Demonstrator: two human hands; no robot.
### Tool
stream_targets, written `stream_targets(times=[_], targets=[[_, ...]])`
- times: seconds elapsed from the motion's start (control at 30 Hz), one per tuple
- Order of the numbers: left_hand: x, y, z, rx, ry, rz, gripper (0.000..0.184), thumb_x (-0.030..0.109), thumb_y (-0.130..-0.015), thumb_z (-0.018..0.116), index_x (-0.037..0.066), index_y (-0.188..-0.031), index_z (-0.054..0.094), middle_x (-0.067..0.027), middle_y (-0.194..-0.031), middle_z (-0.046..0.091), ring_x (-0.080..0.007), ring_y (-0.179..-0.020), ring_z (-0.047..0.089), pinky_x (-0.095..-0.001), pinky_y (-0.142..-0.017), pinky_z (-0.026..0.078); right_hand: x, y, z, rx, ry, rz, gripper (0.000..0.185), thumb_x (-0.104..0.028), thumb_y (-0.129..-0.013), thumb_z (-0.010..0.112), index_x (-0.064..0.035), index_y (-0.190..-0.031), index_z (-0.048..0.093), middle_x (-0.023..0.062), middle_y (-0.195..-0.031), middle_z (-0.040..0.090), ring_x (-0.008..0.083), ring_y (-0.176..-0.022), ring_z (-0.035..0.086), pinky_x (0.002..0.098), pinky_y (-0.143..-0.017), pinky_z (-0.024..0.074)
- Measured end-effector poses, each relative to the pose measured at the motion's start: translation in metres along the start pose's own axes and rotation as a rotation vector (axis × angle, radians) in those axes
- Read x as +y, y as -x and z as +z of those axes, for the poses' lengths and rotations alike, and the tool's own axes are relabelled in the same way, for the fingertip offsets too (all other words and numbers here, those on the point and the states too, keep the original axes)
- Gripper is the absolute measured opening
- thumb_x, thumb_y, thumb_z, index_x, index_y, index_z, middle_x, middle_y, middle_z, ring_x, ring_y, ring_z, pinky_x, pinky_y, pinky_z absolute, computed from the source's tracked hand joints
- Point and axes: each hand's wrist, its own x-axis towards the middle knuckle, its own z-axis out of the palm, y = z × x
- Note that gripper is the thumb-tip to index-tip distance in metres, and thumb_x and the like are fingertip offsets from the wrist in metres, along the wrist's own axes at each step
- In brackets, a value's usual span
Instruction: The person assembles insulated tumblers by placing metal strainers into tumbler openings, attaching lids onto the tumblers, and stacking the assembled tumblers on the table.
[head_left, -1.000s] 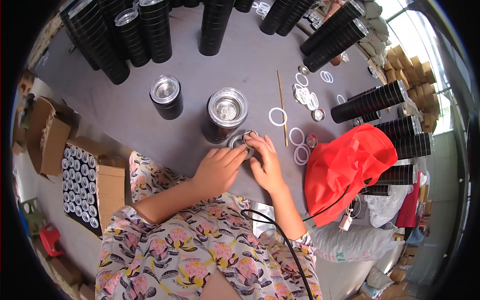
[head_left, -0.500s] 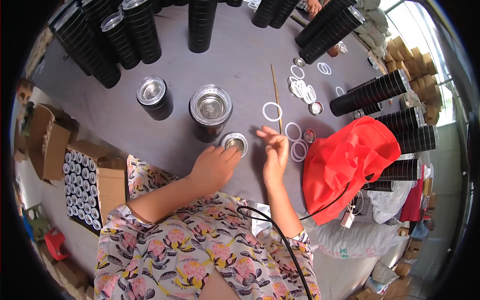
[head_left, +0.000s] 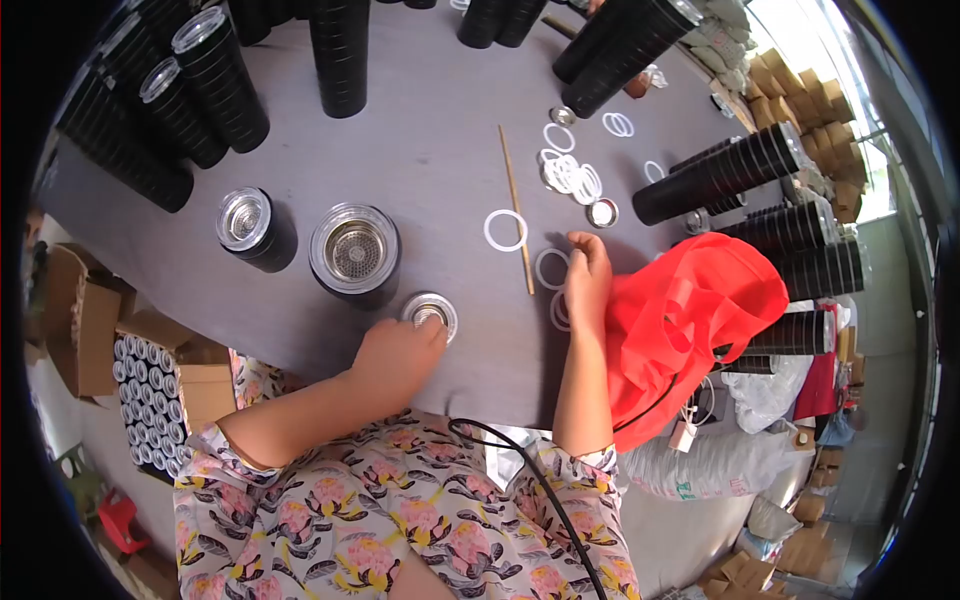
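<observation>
My left hand (head_left: 398, 357) rests at the near side of a small round lid (head_left: 431, 313) with a pale rim and metallic inside, its bent fingers pinching the edge. My right hand (head_left: 588, 275) is beside the red cloth bag, fingers curled together; whatever they hold is hidden. Under and beside that hand lie translucent sealing rings (head_left: 553, 270). Left of the lid stand a wide black tumbler (head_left: 355, 255) with a perforated metal strainer in its clear-rimmed top and a smaller black tumbler (head_left: 257, 228). A white sealing ring (head_left: 505, 230) lies across a thin wooden stick (head_left: 517, 212).
The red cloth bag (head_left: 690, 320) covers the table's right side. Beyond it, stacked black tumblers (head_left: 720, 180) lean over. More stacks (head_left: 225, 85) stand at the far left. White rings (head_left: 572, 178) and a small metal cap (head_left: 602, 212) lie mid-table. A cardboard box (head_left: 205, 385) sits below left.
My right hand has moved right, away from the lid, to the rings by the red bag, and its fingers have curled. My left hand stays at the lid. The whole view has shifted.
</observation>
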Motion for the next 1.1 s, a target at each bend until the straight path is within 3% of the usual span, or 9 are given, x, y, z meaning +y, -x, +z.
stream_targets(times=[0.3, 0.4, 0.47, 0.6, 0.67, 0.77, 0.8, 0.9, 1.1], targets=[[-0.004, -0.004, -0.008, -0.184, 0.016, 0.005, 0.019, 0.008, -0.067, 0.063, 0.004, -0.085, 0.058, -0.0068, -0.086, 0.054, -0.0212, -0.062, 0.060, -0.0373, -0.054, 0.047, 0.012, -0.002, 0.001, 0.046, -0.117, -0.015, 0.021, -0.001, -0.085, 0.045, 0.0012, -0.097, 0.062, 0.0116, -0.097, 0.065, 0.0207, -0.090, 0.061, 0.0306, -0.080, 0.0455], [-0.008, -0.003, -0.009, -0.219, 0.071, -0.013, 0.028, 0.012, -0.074, 0.060, 0.006, -0.101, 0.057, -0.0056, -0.090, 0.054, -0.0225, -0.063, 0.060, -0.0370, -0.055, 0.048, 0.012, -0.005, -0.001, 0.045, -0.097, -0.020, 0.020, -0.002, -0.086, 0.046, 0.0011, -0.097, 0.062, 0.0117, -0.097, 0.065, 0.0216, -0.090, 0.061, 0.0313, -0.080, 0.0454], [-0.008, 0.001, -0.012, -0.221, 0.135, -0.072, 0.028, 0.013, -0.075, 0.059, 0.008, -0.103, 0.058, -0.0056, -0.092, 0.054, -0.0231, -0.064, 0.060, -0.0375, -0.055, 0.047, 0.019, -0.009, -0.001, 0.072, -0.085, -0.039, 0.020, -0.002, -0.085, 0.047, 0.0009, -0.099, 0.062, 0.0128, -0.099, 0.065, 0.0240, -0.092, 0.061, 0.0330, -0.081, 0.0457], [-0.009, 0.012, -0.012, -0.180, 0.186, -0.059, 0.026, 0.013, -0.077, 0.059, 0.009, -0.103, 0.059, -0.0053, -0.092, 0.056, -0.0244, -0.067, 0.060, -0.0385, -0.056, 0.047, 0.034, -0.031, -0.004, 0.241, 0.167, -0.116, 0.022, -0.001, -0.083, 0.049, 0.0004, -0.101, 0.062, 0.0156, -0.101, 0.064, 0.0311, -0.097, 0.060, 0.0400, -0.085, 0.0460], [-0.007, 0.019, -0.008, -0.141, 0.195, 0.014, 0.023, 0.012, -0.077, 0.060, 0.009, -0.100, 0.060, -0.0051, -0.089, 0.056, -0.0246, -0.068, 0.060, -0.0387, -0.057, 0.047, 0.033, -0.048, 0.000, 0.318, 0.265, -0.265, 0.022, -0.002, -0.082, 0.051, -0.0005, -0.101, 0.062, 0.0164, -0.101, 0.064, 0.0339, -0.099, 0.058, 0.0434, -0.086, 0.0458], [-0.004, 0.031, -0.009, -0.072, 0.244, 0.051, 0.020, 0.012, -0.075, 0.062, 0.009, -0.095, 0.061, -0.0047, -0.085, 0.057, -0.0247, -0.070, 0.060, -0.0388, -0.060, 0.047, 0.025, -0.065, 0.006, 0.104, 0.565, -0.034, 0.024, -0.007, -0.079, 0.057, -0.0029, -0.102, 0.062, 0.0159, -0.100, 0.064, 0.0342, -0.097, 0.059, 0.0444, -0.086, 0.0461], [-0.004, 0.037, -0.010, -0.051, 0.267, 0.051, 0.019, 0.011, -0.075, 0.062, 0.009, -0.094, 0.061, -0.0046, -0.084, 0.057, -0.0247, -0.070, 0.059, -0.0388, -0.060, 0.047, 0.026, -0.067, 0.009, 0.155, 0.735, -0.065, 0.022, -0.013, -0.078, 0.061, -0.0063, -0.099, 0.066, 0.0144, -0.096, 0.065, 0.0341, -0.093, 0.059, 0.0449, -0.082, 0.0469], [-0.010, 0.055, -0.015, 0.006, 0.268, 0.007, 0.020, 0.011, -0.074, 0.064, 0.009, -0.094, 0.062, -0.0049, -0.086, 0.058, -0.0249, -0.071, 0.059, -0.0383, -0.060, 0.046, 0.025, -0.070, 0.006, 0.195, 0.843, -0.054, 0.017, -0.016, -0.077, 0.064, -0.0085, -0.092, 0.069, 0.0127, -0.091, 0.066, 0.0339, -0.089, 0.059, 0.0453, -0.077, 0.0468], [-0.027, 0.092, -0.010, 0.186, 0.280, -0.071, 0.022, 0.010, -0.071, 0.064, 0.008, -0.093, 0.062, -0.0062, -0.087, 0.059, -0.0248, -0.071, 0.059, -0.0382, -0.062, 0.046, 0.026, -0.050, 0.010, 0.282, 0.467, -0.192, 0.012, -0.017, -0.076, 0.069, -0.0058, -0.081, 0.069, 0.0098, -0.079, 0.066, 0.0298, -0.079, 0.059, 0.0437, -0.072, 0.0456]])
